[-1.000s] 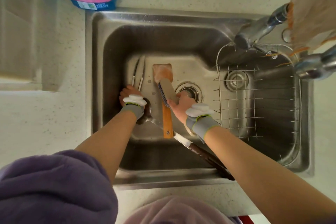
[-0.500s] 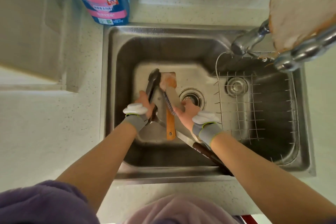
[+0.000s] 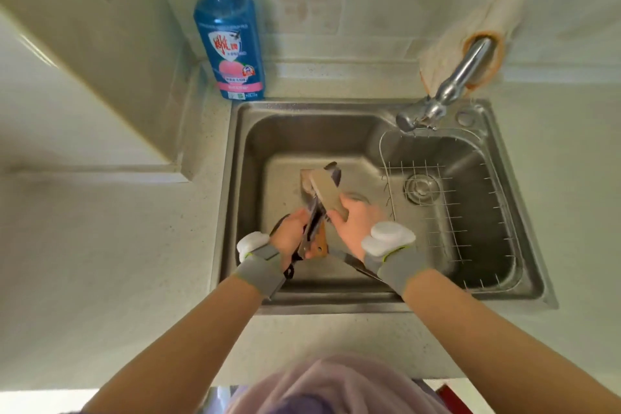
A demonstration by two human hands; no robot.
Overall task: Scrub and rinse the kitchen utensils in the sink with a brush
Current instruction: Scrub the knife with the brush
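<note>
Over the steel sink [image 3: 336,111], my left hand [image 3: 290,233] grips metal tongs [image 3: 314,223], lifted off the bottom and pointing away from me. My right hand [image 3: 356,222] grips a scrub brush [image 3: 327,190] with a beige back, its bristles against the tongs' far end. Under them on the sink floor lies a wooden spatula [image 3: 321,245], mostly hidden. A knife [image 3: 349,260] with a dark handle lies below my right wrist.
A wire rack [image 3: 463,212] fills the sink's right part above a drain. The tap [image 3: 440,97] reaches over the back right corner, a cloth [image 3: 470,30] draped on it. A blue detergent bottle [image 3: 230,44] stands at the back left on the counter.
My left hand took the tongs from the sink floor and raised them. My right hand brought the brush off the spatula onto the tongs. The camera tilted up, showing the wall.
</note>
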